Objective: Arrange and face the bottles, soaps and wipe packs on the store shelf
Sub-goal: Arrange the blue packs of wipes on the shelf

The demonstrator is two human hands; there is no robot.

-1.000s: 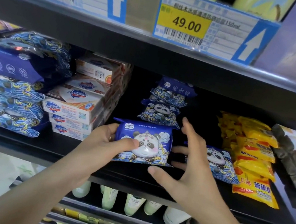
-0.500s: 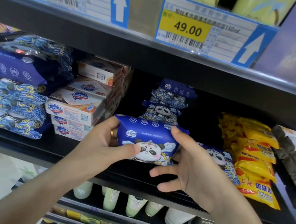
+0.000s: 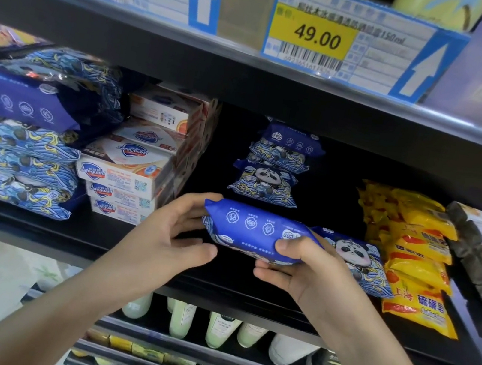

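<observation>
Obs: wipe pack (image 3: 252, 231) held by both hands above the front of the black shelf (image 3: 73, 237), clear of its surface. Pack is soft, blue, lying roughly level with its long axis left-right. The plain deep-blue side with a row of small white round icons faces up and toward the camera; a strip of wave pattern shows along its lower edge.

Left hand (image 3: 167, 240): fingertips touch the pack's left end, fingers curved; thumb sits apart below the pack. Light contact, whether it truly pinches the end I cannot tell.

Right hand (image 3: 310, 275): grasps the pack's right end, thumb on top of the blue side, fingers curled underneath.

Just behind the right hand, a second pack (image 3: 357, 257) lies on the shelf, panda face up, touching or nearly touching the held pack. Further back, a small stack of panda packs (image 3: 270, 168).

Left of the hands: soap boxes (image 3: 126, 180) stacked in several layers, then big wipe packs (image 3: 24, 145) piled at far left. Right: yellow soap packs (image 3: 414, 254) in an overlapping row.

Shelf below: pale green bottles (image 3: 180, 318). Price tag (image 3: 316, 35) on the edge above reads 49.00
</observation>
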